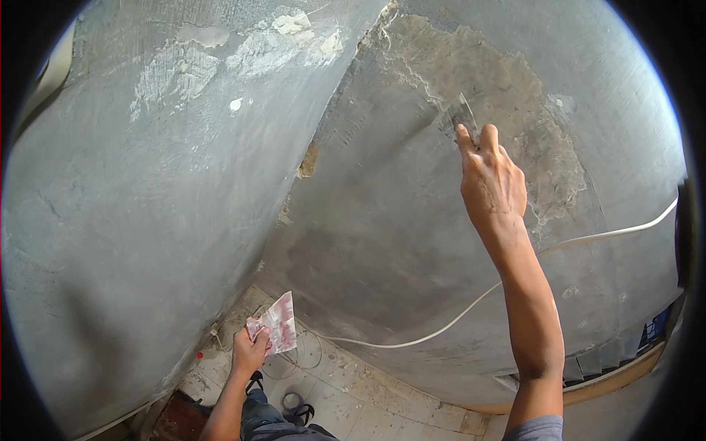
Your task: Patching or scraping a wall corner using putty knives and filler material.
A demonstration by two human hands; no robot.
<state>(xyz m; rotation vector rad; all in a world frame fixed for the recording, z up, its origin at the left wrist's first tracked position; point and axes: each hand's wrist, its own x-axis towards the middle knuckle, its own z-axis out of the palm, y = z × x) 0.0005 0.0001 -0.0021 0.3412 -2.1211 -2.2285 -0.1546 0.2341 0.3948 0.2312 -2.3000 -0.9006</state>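
Observation:
My right hand [494,184] is raised to the grey wall, closed around a putty knife [463,114]. Its blade lies at the left edge of a rough, brownish bare patch [507,95], where the grey coat ends in a ragged line. Most of the knife's handle is hidden by my fingers. Low down, my left hand [251,349] grips a flat, pinkish-red plate [281,323] smeared with white filler. That plate is held away from the wall, above the floor.
A white cable [412,342] runs across the right wall behind my right forearm. The left wall [147,213] meets it at a corner and bears pale filler patches. On the dusty tiled floor [346,411] lies a roll of tape [292,402] by my feet. Louvred slats [603,359] sit at lower right.

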